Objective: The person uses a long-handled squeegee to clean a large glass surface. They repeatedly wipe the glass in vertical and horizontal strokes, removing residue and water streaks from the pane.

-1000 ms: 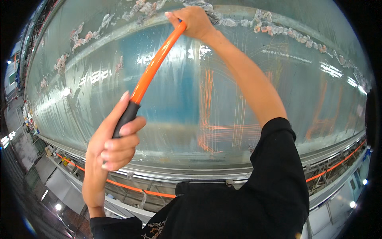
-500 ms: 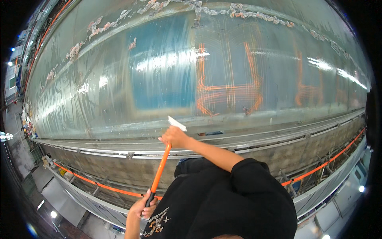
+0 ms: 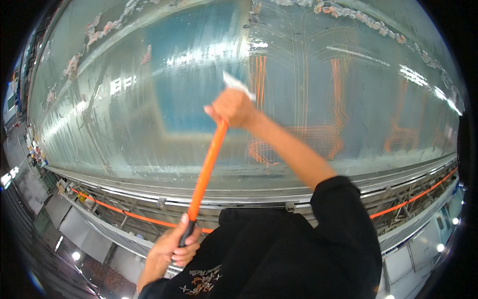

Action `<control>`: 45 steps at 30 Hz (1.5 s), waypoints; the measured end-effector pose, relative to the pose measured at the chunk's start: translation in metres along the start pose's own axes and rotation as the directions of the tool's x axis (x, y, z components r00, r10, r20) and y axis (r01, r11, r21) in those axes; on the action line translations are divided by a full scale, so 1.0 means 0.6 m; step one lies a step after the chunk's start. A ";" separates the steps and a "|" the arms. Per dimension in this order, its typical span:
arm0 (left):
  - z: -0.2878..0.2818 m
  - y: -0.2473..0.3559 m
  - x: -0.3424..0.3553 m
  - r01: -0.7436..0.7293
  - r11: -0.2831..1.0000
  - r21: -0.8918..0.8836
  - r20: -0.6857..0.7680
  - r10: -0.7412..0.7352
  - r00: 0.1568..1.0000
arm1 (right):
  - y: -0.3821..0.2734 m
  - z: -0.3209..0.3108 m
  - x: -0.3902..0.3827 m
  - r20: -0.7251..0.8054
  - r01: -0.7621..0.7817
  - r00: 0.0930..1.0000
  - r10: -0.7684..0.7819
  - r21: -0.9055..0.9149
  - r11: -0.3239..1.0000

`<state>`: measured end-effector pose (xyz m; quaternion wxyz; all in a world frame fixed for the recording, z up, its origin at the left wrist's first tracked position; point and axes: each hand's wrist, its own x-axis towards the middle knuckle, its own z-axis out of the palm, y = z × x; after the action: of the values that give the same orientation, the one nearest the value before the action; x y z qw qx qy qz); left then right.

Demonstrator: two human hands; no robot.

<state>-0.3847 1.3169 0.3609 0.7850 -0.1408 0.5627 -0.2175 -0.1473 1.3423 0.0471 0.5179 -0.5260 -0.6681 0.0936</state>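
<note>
A long-handled scraper slants across the middle of the view, with an orange shaft [image 3: 205,172] and a black grip [image 3: 187,233]. Its pale flat blade [image 3: 239,85] is at the far end, over the right part of a blue rectangular patch [image 3: 191,92] on a large glossy surface. My right hand [image 3: 234,107] is closed round the shaft just below the blade. Lower down, my left hand [image 3: 174,245] wraps the black grip. Whether the blade touches the surface I cannot tell, and motion blurs it a little.
Orange streaks [image 3: 298,134] mark the grey-green surface right of the blue patch. Crumpled scrapings [image 3: 366,21] lie in a ridge along the far side. A metal rail [image 3: 124,192] edges the near side, with an orange strip [image 3: 134,215] below it.
My right hand and the blade have moved away from me, from the near edge up over the blue patch. My left hand has shifted slightly up and left with the grip.
</note>
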 end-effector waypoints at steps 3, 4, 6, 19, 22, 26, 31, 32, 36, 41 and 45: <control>0.056 0.132 -0.008 -0.123 0.990 -0.063 0.138 0.131 0.982 | 0.148 -0.013 0.138 -0.008 0.108 0.994 -0.109 -0.112 0.988; 0.081 0.175 -0.006 -0.140 0.979 -0.145 0.171 0.164 0.972 | 0.195 -0.019 0.179 -0.017 0.069 0.997 -0.072 -0.116 0.991; 0.113 0.272 0.004 -0.154 0.965 -0.214 0.247 0.206 0.947 | 0.267 -0.048 0.262 0.018 0.035 0.999 -0.033 -0.151 0.988; -0.191 -0.209 -0.005 -0.076 0.990 0.122 -0.069 0.085 0.994 | -0.251 0.062 -0.141 0.223 -0.080 0.973 0.060 0.081 0.994; -0.229 -0.293 -0.007 0.042 0.967 0.251 -0.264 0.027 0.964 | -0.369 0.048 -0.229 0.190 -0.200 0.964 0.187 0.052 0.979; -0.248 -0.346 0.037 0.135 0.954 0.266 -0.536 0.030 0.844 | -0.388 0.017 -0.276 0.198 -0.246 0.953 0.231 0.052 0.968; -0.155 -0.253 0.027 0.131 0.881 0.454 -0.374 0.055 0.926 | -0.286 0.007 -0.215 0.109 -0.124 0.987 0.116 0.064 0.990; -0.109 -0.216 0.004 0.173 0.805 0.567 -0.434 0.113 0.894 | -0.269 0.012 -0.200 0.100 -0.122 0.988 0.114 0.073 0.990; -0.036 -0.106 -0.037 0.144 0.908 0.395 -0.205 -0.066 0.976 | -0.189 0.008 -0.139 -0.016 -0.147 0.989 0.147 0.034 0.989; 0.076 0.076 -0.057 0.145 0.976 0.160 -0.219 -0.109 0.970 | 0.008 -0.019 0.017 -0.130 -0.067 0.990 0.059 -0.056 0.996; 0.125 0.229 -0.056 -0.052 0.997 0.052 0.006 0.052 0.999 | 0.205 -0.032 0.173 -0.147 0.075 0.984 -0.103 -0.186 0.980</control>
<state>-0.2980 1.4508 0.3493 0.7950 -0.1060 0.5586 -0.2116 -0.0482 1.4699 0.0349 0.5228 -0.5458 -0.6540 -0.0318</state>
